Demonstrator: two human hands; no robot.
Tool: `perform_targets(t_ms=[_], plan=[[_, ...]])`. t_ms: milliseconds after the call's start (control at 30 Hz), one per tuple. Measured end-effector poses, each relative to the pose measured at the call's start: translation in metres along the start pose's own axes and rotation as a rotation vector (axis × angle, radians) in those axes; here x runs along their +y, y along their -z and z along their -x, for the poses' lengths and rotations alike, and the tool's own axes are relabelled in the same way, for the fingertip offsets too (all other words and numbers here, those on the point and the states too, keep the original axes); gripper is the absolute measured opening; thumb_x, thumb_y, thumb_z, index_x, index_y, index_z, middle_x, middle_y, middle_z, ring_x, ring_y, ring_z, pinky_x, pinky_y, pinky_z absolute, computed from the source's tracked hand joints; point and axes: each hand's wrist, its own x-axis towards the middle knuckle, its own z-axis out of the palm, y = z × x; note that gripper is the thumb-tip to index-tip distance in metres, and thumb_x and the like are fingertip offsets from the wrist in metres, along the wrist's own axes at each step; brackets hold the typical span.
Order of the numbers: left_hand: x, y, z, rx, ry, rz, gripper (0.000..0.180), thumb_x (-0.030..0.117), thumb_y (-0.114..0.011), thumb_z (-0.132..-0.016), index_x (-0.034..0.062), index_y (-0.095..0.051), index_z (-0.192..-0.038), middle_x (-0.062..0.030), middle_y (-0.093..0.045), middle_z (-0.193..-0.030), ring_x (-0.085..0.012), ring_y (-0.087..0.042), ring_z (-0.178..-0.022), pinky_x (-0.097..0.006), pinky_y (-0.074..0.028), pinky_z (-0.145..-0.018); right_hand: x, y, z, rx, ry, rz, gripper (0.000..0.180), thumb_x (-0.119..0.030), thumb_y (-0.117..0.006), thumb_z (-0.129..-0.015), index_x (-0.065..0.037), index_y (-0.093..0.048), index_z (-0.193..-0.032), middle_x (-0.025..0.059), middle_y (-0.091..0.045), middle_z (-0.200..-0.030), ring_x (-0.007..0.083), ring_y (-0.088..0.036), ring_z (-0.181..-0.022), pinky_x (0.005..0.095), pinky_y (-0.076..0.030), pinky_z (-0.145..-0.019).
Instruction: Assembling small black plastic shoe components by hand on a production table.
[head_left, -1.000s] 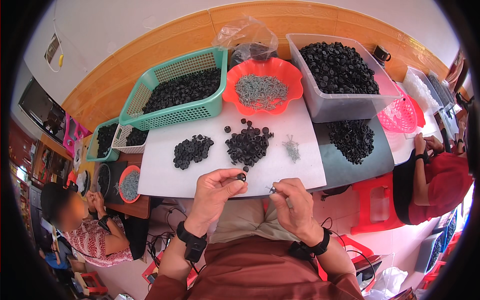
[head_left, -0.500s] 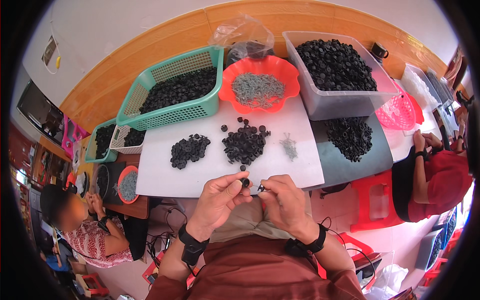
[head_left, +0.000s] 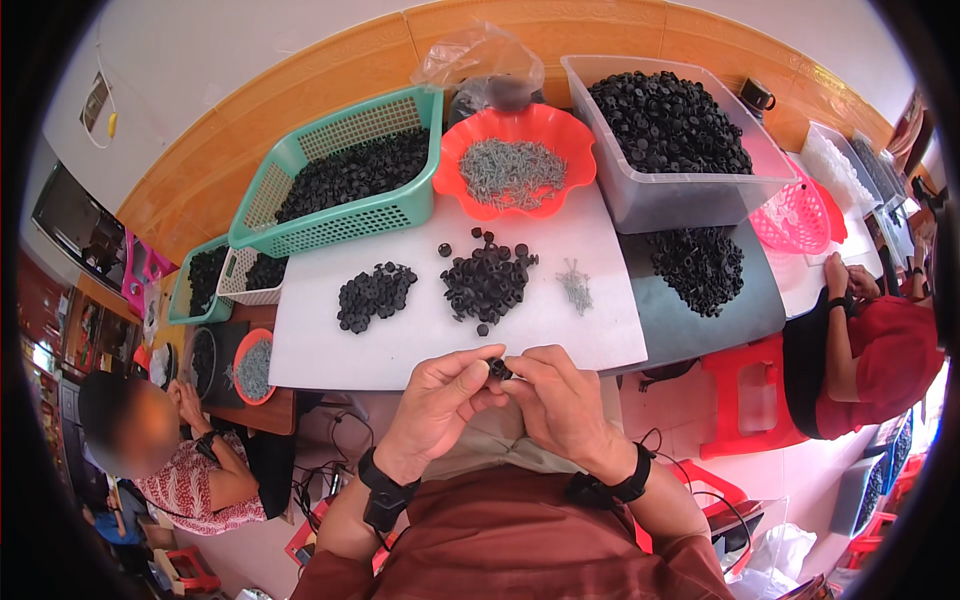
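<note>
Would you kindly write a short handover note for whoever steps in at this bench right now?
Left hand and right hand meet in front of the white board, pinching one small black part between them.
On the board: two piles of black parts, left pile and middle pile, plus a few loose screws.
Behind: orange bowl of screws, green basket and clear bin of black parts.
Done: cannot tell which pile is finished.
Left: the part in hand; both piles remain.
</note>
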Motion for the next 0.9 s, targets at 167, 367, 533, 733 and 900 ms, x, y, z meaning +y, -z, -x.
perform_targets(t_ms=[167, 367, 533, 733, 900], plan=[[-0.001, -0.002, 0.001, 0.010, -0.002, -0.025, 0.037, 0.015, -0.063, -0.104, -0.0036, -0.061, -0.137, -0.0079, -0.071, -0.112, -0.0132, -0.069, -0.096, -0.032, -0.062, -0.088, 0.003, 0.000, 0.002, -0.018, 0.017, 0.034, 0.032, -0.005, -0.077, -0.086, -0.004, -0.064, -0.114, 0.0091, -0.064, -0.098, 0.0258, -0.068, -0.067, 0.0360, -0.055, -0.054], [-0.003, -0.009, 0.002, 0.042, -0.020, -0.071, 0.035, 0.012, -0.063, -0.104, -0.0031, -0.062, -0.136, -0.0081, -0.071, -0.113, -0.0134, -0.069, -0.097, -0.031, -0.062, -0.088, 0.005, 0.000, 0.006, 0.005, 0.015, 0.030, 0.033, -0.005, -0.078, -0.084, -0.004, -0.067, -0.115, 0.0088, -0.064, -0.098, 0.0261, -0.068, -0.066, 0.0360, -0.055, -0.054], [-0.008, -0.010, 0.001, 0.053, -0.068, -0.066, 0.031, 0.010, -0.065, -0.102, -0.0031, -0.065, -0.130, -0.0094, -0.072, -0.112, -0.0142, -0.070, -0.095, -0.031, -0.062, -0.087, 0.007, -0.001, 0.008, 0.067, 0.044, -0.022, 0.040, 0.003, -0.079, -0.081, -0.003, -0.067, -0.120, 0.0094, -0.065, -0.096, 0.0250, -0.069, -0.068, 0.0348, -0.055, -0.054], [-0.013, -0.010, 0.002, 0.085, -0.077, -0.071, 0.029, 0.010, -0.066, -0.101, -0.0033, -0.067, -0.127, -0.0105, -0.074, -0.109, -0.0151, -0.072, -0.091, -0.031, -0.062, -0.084, 0.007, 0.001, 0.008, 0.087, 0.060, -0.027, 0.041, 0.004, -0.079, -0.081, -0.002, -0.067, -0.120, 0.0102, -0.066, -0.095, 0.0241, -0.069, -0.067, 0.0338, -0.055, -0.053], [-0.016, -0.013, 0.002, 0.100, -0.080, -0.069, 0.030, 0.011, -0.067, -0.101, -0.0036, -0.067, -0.127, -0.0114, -0.074, -0.111, -0.0153, -0.071, -0.091, -0.030, -0.062, -0.083, 0.009, 0.001, 0.010, 0.103, 0.095, -0.020, 0.043, 0.004, -0.078, -0.080, -0.002, -0.067, -0.122, 0.0106, -0.067, -0.096, 0.0244, -0.070, -0.069, 0.0335, -0.056, -0.054]])
